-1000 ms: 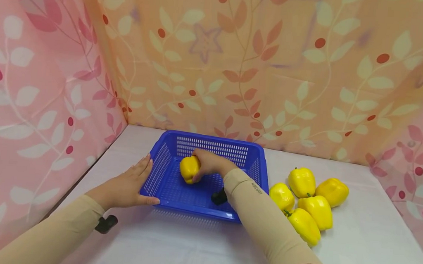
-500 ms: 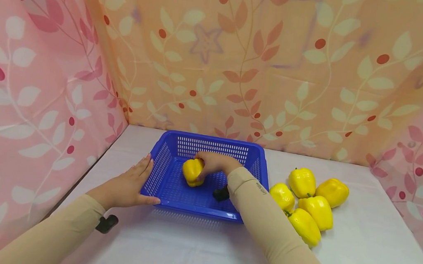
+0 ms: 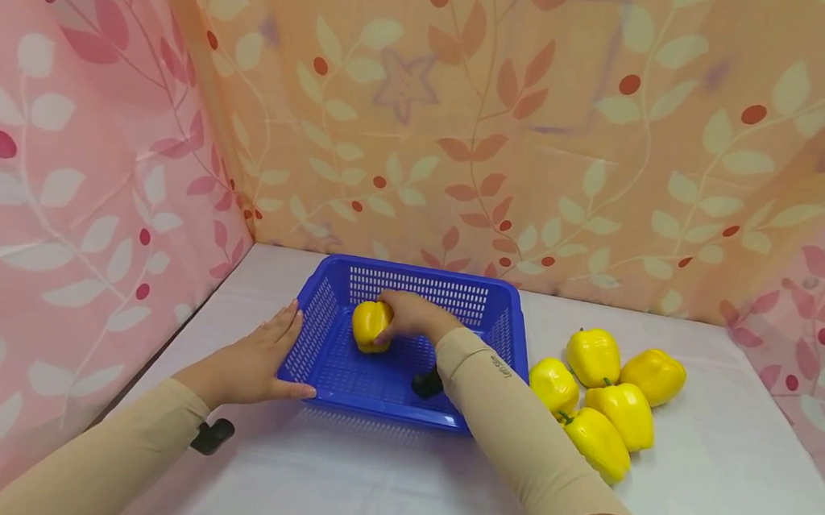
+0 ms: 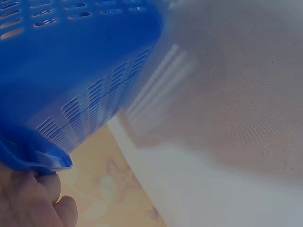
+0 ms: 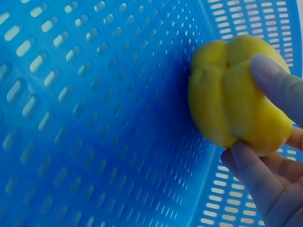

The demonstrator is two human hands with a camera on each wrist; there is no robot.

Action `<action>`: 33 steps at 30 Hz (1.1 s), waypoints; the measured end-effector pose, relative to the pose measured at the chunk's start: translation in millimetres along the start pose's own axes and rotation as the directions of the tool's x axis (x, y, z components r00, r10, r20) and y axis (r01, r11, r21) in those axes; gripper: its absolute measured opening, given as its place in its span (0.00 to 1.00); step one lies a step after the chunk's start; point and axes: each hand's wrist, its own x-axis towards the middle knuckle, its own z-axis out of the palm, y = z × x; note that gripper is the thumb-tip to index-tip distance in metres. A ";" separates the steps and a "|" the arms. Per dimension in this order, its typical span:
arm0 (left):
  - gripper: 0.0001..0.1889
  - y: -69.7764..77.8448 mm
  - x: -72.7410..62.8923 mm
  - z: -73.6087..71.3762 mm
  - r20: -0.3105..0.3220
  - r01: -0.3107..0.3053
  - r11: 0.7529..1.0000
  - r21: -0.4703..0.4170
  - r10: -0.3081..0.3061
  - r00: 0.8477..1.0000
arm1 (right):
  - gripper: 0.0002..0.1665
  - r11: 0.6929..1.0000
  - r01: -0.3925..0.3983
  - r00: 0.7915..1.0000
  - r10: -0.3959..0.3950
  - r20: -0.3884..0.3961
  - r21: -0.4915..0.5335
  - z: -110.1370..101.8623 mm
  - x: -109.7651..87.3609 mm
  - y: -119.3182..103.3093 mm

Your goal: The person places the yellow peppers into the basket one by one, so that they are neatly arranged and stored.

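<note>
In the head view my right hand (image 3: pixel 418 316) reaches into a blue plastic basket (image 3: pixel 386 411) and grips a yellow bell pepper (image 3: pixel 369 325) toward its left side. The right wrist view shows the thumb and fingers around the bell pepper (image 5: pixel 236 94), close to the perforated basket wall (image 5: pixel 94 118). My left hand (image 3: pixel 251 362) lies against the basket's left side, fingers straight and thumb on the front rim near the corner. From the left wrist, fingertips (image 4: pixel 47 201) touch the basket rim; the rest of that hand is cut off.
Several more yellow bell peppers (image 3: pixel 620 415) lie clustered on the white-covered table (image 3: pixel 380 489) right of the basket, partly behind the right forearm (image 3: pixel 515 427). Flowered curtains (image 3: pixel 466 132) stand at the back and both sides.
The right hand shifts the bell pepper a little right and nearer, then back left and away inside the basket. The left hand keeps its place on the basket.
</note>
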 end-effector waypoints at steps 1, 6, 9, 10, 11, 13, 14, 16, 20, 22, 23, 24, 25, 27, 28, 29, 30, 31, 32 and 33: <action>0.62 -0.3 0.5 0.6 0.004 0.007 1.000 0.007 -0.007 1.000 | 0.35 1.000 -0.005 1.000 0.005 -0.007 -0.001 0.2 0.3 -0.5; 0.62 -1.1 1.5 1.9 -0.006 0.001 1.000 0.000 -0.001 1.000 | 0.36 0.999 -0.026 0.999 0.027 -0.038 0.024 1.2 1.1 -3.3; 0.62 -0.8 1.1 1.7 -0.008 0.000 1.000 -0.005 0.000 1.000 | 0.36 0.999 -0.027 0.998 0.029 -0.050 0.035 2.5 2.0 -4.8; 0.61 -0.5 0.7 1.5 -0.007 -0.001 1.000 -0.004 0.001 1.000 | 0.36 0.999 -0.028 0.998 0.030 -0.053 0.036 3.3 2.5 -5.2; 0.61 -0.4 0.7 1.7 -0.009 -0.002 1.000 -0.002 0.002 1.000 | 0.36 0.999 -0.032 0.998 0.033 -0.055 0.036 3.8 2.8 -5.8; 0.61 -0.9 0.8 2.8 -0.002 0.001 1.000 0.002 -0.001 1.000 | 0.38 0.999 -0.039 0.998 0.041 -0.056 0.035 5.1 3.8 -7.5; 0.61 -1.6 1.0 3.6 0.000 0.003 1.000 0.004 -0.003 1.000 | 0.38 0.999 -0.040 0.997 0.041 -0.058 0.029 5.6 4.5 -8.2; 0.61 -2.5 1.0 4.2 -0.002 0.000 1.000 0.010 0.000 1.000 | 0.41 0.999 -0.032 0.997 0.033 -0.069 0.017 6.6 6.5 -9.5; 0.62 -2.7 1.1 3.4 -0.005 0.001 1.000 0.009 -0.001 1.000 | 0.43 1.000 -0.013 0.995 0.012 -0.095 -0.018 7.8 10.5 -11.5; 0.63 -1.8 1.5 2.9 0.000 0.002 1.000 0.008 -0.002 1.000 | 0.43 0.999 -0.014 0.995 0.011 -0.102 -0.029 8.4 11.7 -12.5; 0.63 -1.6 1.6 2.8 0.003 0.002 1.000 0.008 -0.002 1.000 | 0.42 0.999 -0.017 0.995 0.013 -0.103 -0.031 8.6 12.0 -12.8; 0.63 -1.4 1.6 2.9 0.006 0.000 1.000 0.009 0.000 1.000 | 0.42 0.999 -0.020 0.995 0.017 -0.102 -0.032 8.8 12.2 -12.9; 0.63 -1.3 1.6 2.9 0.008 -0.002 1.000 0.009 0.002 1.000 | 0.42 0.999 -0.022 0.995 0.019 -0.101 -0.031 8.9 12.3 -13.2; 0.63 -1.2 1.7 3.1 0.011 -0.005 1.000 0.009 0.005 1.000 | 0.41 0.999 -0.023 0.995 0.021 -0.101 -0.026 8.9 12.4 -13.5; 0.63 -1.2 1.8 3.1 0.013 -0.006 1.000 0.007 0.006 1.000 | 0.41 0.999 -0.023 0.995 0.021 -0.101 -0.023 8.9 12.5 -13.5; 0.63 -1.2 1.7 3.1 0.012 -0.008 1.000 0.008 0.008 1.000 | 0.41 1.000 -0.023 0.995 0.022 -0.100 -0.013 8.6 12.3 -13.8; 0.63 -1.3 1.8 3.1 0.010 -0.007 1.000 0.010 0.006 1.000 | 0.42 1.000 -0.021 0.995 0.020 -0.100 -0.006 8.3 12.3 -13.8; 0.63 -1.4 1.8 3.0 0.010 -0.006 1.000 0.013 0.006 1.000 | 0.41 1.000 -0.018 0.995 0.018 -0.099 0.003 7.9 12.3 -13.9; 0.63 -1.5 2.0 2.9 0.010 -0.005 1.000 0.015 0.005 1.000 | 0.41 1.000 -0.016 0.995 0.017 -0.100 0.011 7.4 12.2 -13.9; 0.63 -1.6 2.1 2.8 0.009 -0.004 1.000 0.018 0.004 1.000 | 0.41 1.000 -0.017 0.995 0.019 -0.098 0.018 6.9 12.3 -13.6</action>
